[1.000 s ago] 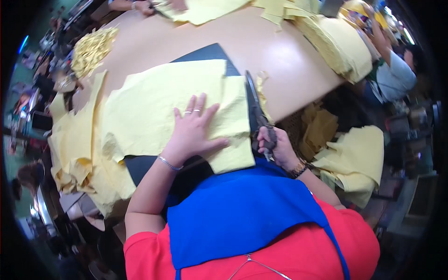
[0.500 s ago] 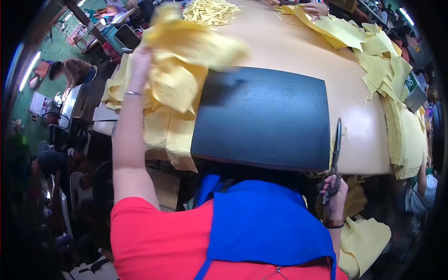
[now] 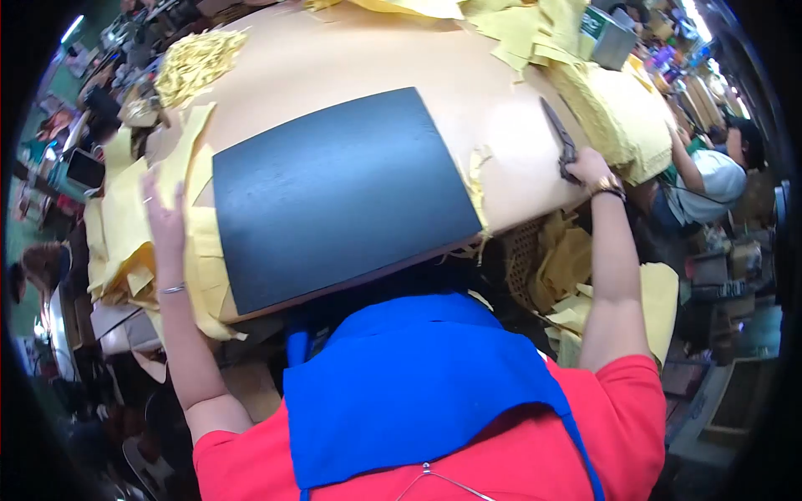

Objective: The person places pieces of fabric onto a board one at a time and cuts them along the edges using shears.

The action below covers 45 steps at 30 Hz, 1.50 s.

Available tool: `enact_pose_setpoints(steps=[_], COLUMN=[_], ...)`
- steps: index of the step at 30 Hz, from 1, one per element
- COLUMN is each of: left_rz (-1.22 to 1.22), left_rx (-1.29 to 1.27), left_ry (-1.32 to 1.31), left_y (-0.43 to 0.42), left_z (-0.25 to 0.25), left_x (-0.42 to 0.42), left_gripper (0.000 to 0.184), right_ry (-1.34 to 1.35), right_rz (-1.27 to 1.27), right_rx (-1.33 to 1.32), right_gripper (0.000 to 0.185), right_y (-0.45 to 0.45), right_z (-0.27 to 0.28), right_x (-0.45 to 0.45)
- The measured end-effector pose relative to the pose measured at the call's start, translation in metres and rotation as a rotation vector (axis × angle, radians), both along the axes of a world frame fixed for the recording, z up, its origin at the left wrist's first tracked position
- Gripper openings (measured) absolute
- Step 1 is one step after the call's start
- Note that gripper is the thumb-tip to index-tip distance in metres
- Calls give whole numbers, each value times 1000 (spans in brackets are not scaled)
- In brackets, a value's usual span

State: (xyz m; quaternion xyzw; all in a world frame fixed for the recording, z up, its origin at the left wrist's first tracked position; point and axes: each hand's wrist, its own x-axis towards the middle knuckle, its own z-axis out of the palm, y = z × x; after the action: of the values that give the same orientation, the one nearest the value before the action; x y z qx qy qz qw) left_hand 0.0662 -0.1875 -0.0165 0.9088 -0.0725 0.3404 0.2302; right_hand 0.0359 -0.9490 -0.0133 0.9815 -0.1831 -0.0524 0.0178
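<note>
My left hand [image 3: 167,221] is open, fingers spread, at the left side of the table over yellow leather-like sheets [image 3: 125,200]. Whether it touches them I cannot tell. At the right, my right hand [image 3: 591,169] is closed around the handles of dark scissors [image 3: 558,129], whose blades point away from me over the tabletop. A black rectangular board [image 3: 342,200] lies between my hands. Narrow yellow scraps [image 3: 477,179] hang by its right edge.
A heap of thin yellow strips [image 3: 196,63] sits at the far left of the table [image 3: 334,58]. A stack of yellow pieces [image 3: 614,108] drapes over the right side, near a green-and-white box [image 3: 607,37]. A person in a white top [image 3: 710,184] is beyond it.
My left hand has let go of the raised yellow sheet, which is now down on the left pile. My right hand has moved outward over the table with the scissors. The view has turned right.
</note>
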Motion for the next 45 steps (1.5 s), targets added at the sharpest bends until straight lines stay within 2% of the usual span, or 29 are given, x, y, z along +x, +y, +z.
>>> enact_pose_setpoints(steps=[1,2,3,4,6,8,10,12,14,16,18,20,21,22,23,24,26,28,29,32,34,35,36,38,40,41,42,43,45], left_rz=[-128,-251,-324,-305,-390,-500,-450,-453,-519,-512,-475,-433,-440,-441,-433,-432,-420,-426,-427,-425,-427,-426,-425,-444,-489,-491,-528,-634,-563], left_rx=[-11,-20,10,55,125,42,148,271,277,311,406,473,474,474,471,478,489,478,473,475,456,455,451,413,285,173,-77,-419,-592], left_ry=[77,155,208,351,504,544,543,526,543,535,510,492,491,492,493,494,496,494,496,492,496,488,498,493,514,469,493,430,319], left_y=[-55,-108,-144,-180,-232,-265,-278,-288,-287,-286,-289,-295,-296,-296,-296,-296,-296,-297,-297,-297,-298,-297,-298,-296,-291,-289,-285,-279,-257], left_z=[8,16,13,16,7,-14,-26,-26,-23,-26,-25,-25,-25,-24,-24,-23,-22,-21,-20,-21,-19,-22,-19,-16,-21,-30,-28,-37,-10], left_x=[-2,-6,-6,-11,-9,1,5,0,-4,-3,-4,-6,-7,-8,-7,-7,-8,-10,-10,-10,-11,-9,-10,-10,-3,3,6,18,20], left_gripper=[53,54,55,55,57,57,56,55,52,50,52,52,53,53,53,54,54,54,55,55,57,55,55,53,55,53,50,46,45], right_ry=[37,-79,-228,-291,-357,-285,-376,-395,-367,-422,-273,-223,-169,-14,9,253,709,870,768,210,-459,-849,-1079,-1480,-1737,-1718,-1689,-1385,-689], right_rz=[-53,-35,93,206,396,568,674,693,708,750,794,605,426,213,62,-175,-376,-492,-515,-780,-812,-872,-1016,-937,-647,-499,-347,-234,399], right_rx=[-30,-4,14,217,842,728,357,513,466,555,409,344,203,38,-107,-87,-254,-106,-70,81,58,176,236,490,773,972,1159,1281,1473], right_gripper=[31,33,38,43,51,56,58,57,55,44,39,31,34,42,51,58,56,52,43,38,43,45,43,39,38,36,35,30,22], right_y=[16,50,60,79,138,178,208,204,198,184,157,104,74,43,4,-12,-22,-44,-39,-61,-122,-149,-132,-99,-56,-10,45,82,170], right_z=[7,21,3,-16,-52,-64,-53,-50,-44,-59,-59,-72,-79,-76,-94,-83,-70,-72,-60,-61,-99,-109,-78,-32,0,26,43,41,46], right_x=[9,3,11,18,21,4,-41,-81,-127,-168,-202,-226,-241,-261,-291,-306,-321,-322,-320,-325,-333,-326,-295,-230,-148,-107,-71,-43,-25])
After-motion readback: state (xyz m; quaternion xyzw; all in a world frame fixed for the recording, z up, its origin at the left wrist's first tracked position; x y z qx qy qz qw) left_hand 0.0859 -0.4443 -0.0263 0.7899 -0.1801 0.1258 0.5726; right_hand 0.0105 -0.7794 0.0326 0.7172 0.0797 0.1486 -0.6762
